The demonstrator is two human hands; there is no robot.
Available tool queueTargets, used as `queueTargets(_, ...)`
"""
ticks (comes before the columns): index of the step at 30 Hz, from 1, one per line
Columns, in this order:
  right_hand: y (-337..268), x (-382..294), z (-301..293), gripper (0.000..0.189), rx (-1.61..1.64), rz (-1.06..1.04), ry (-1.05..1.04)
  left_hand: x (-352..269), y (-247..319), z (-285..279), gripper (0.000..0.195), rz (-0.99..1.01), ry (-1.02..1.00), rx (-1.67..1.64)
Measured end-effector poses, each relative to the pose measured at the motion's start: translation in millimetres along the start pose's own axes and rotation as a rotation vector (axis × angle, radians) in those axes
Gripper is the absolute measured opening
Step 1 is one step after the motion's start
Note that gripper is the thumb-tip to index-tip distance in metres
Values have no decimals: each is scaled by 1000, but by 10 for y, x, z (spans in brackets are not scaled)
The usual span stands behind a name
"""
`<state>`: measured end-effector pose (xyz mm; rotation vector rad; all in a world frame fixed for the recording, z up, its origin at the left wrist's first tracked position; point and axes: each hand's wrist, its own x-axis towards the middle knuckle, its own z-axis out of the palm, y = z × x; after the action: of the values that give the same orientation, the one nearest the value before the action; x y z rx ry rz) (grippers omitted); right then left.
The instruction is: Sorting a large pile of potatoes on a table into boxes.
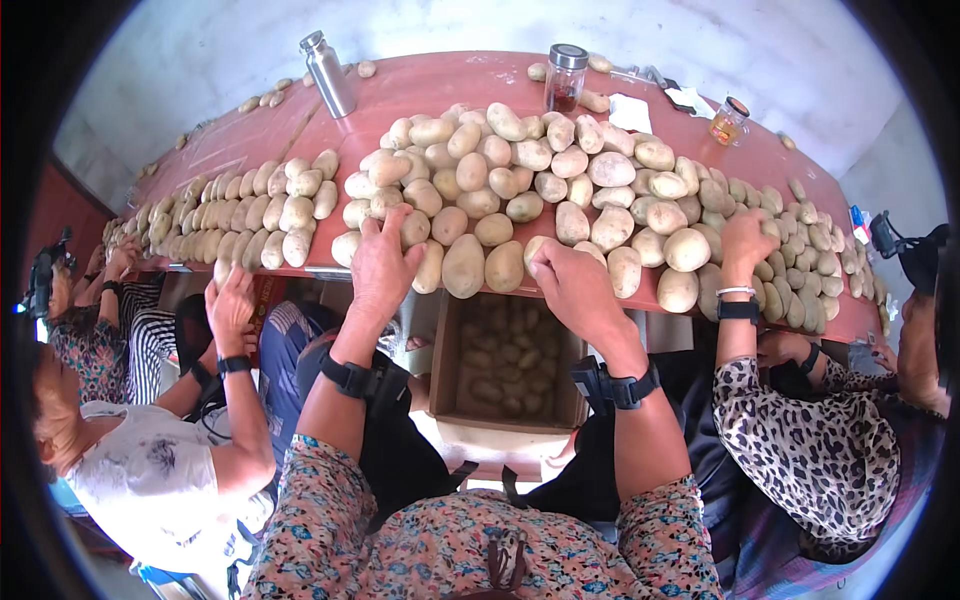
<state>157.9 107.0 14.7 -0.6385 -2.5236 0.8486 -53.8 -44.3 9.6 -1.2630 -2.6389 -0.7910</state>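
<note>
Many potatoes (463,266) lie heaped and in rows on a red table (442,79) before me. My left hand (381,262) rests at the near left side of the heap, its fingertips against potatoes; whether it grips one cannot be told. My right hand (574,281) is at the near edge, its fingers curled around a potato (534,249) that shows partly at the fingertips. Between the hands, several larger potatoes sit along the table's edge. Below the edge, a cardboard box (442,360) holds more potatoes in shadow.
A co-worker on the left (154,480) and one on the right (810,442) reach to potatoes beside mine. At the back stand a steel bottle (328,79), a lidded glass jar (564,79) and a glass mug (729,124), near white paper (630,114).
</note>
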Motion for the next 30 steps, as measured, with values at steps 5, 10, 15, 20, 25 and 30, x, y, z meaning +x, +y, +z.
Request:
queueTargets(5, 42, 26, -70, 11, -47, 2, 26, 56, -26, -3, 54, 39, -13, -104)
queueTargets(10, 111, 144, -82, 11, -61, -7, 81, 80, -138, 24, 50, 64, 30, -195)
queueTargets(15, 58, 183, -73, 12, -47, 3, 51, 88, -155, 45, 49, 88, 68, -209)
queueTargets(20, 51, 178, -65, 14, -15, 11, 87, 0, -96, -5, 48, 50, 88, -238)
queueTargets(25, 4, 142, -116, 14, -15, 14, 139, -41, -137, 23, 40, 62, 119, -235)
queueTargets(30, -38, 114, -157, 14, -10, -1, 214, -30, -40, -120, 35, -77, 94, -698)
